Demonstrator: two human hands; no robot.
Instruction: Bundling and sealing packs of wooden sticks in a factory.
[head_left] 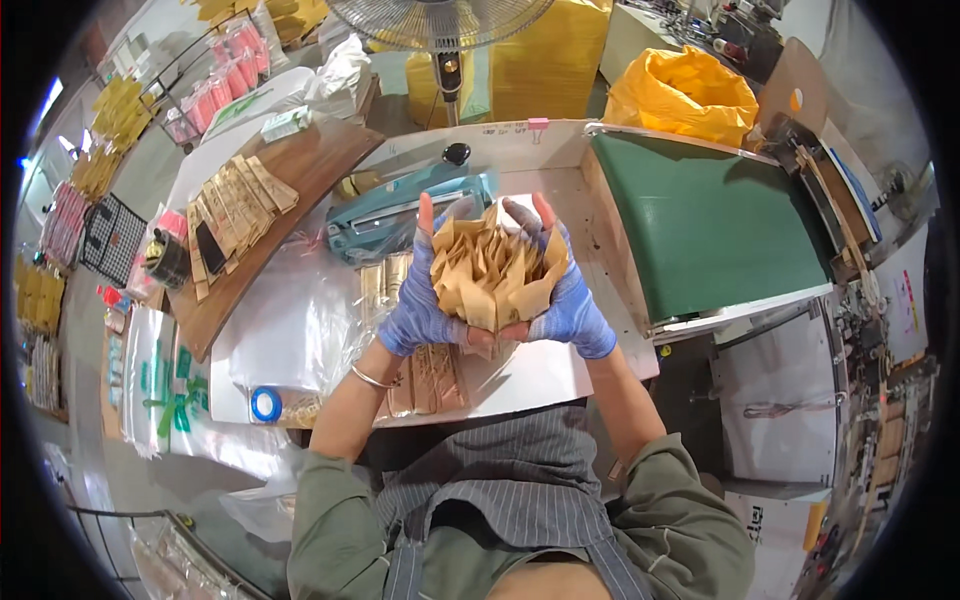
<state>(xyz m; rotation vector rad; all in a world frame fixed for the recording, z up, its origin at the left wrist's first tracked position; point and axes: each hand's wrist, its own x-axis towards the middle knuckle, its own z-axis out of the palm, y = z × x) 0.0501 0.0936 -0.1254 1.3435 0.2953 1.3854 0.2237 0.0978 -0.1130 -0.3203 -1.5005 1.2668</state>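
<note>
Between my two hands is a bunch of folded brown paper sleeves, their upper edges splayed and crinkled. My left hand, in a blue glove with bare fingertips, is closed round the left side of the bunch. On its right side my right hand, gloved the same way, grips it too. Both thumbs meet low at the near side. The bunch is held above the white worktable. Flat brown packs in clear film lie under and beside my left wrist. Behind my left hand rests a teal bag sealer.
A green conveyor belt stands to the right, with an orange sack behind it. At left are a brown board bearing flat wooden-looking strips, clear plastic bags and a blue tape roll. A fan stands at the far edge.
</note>
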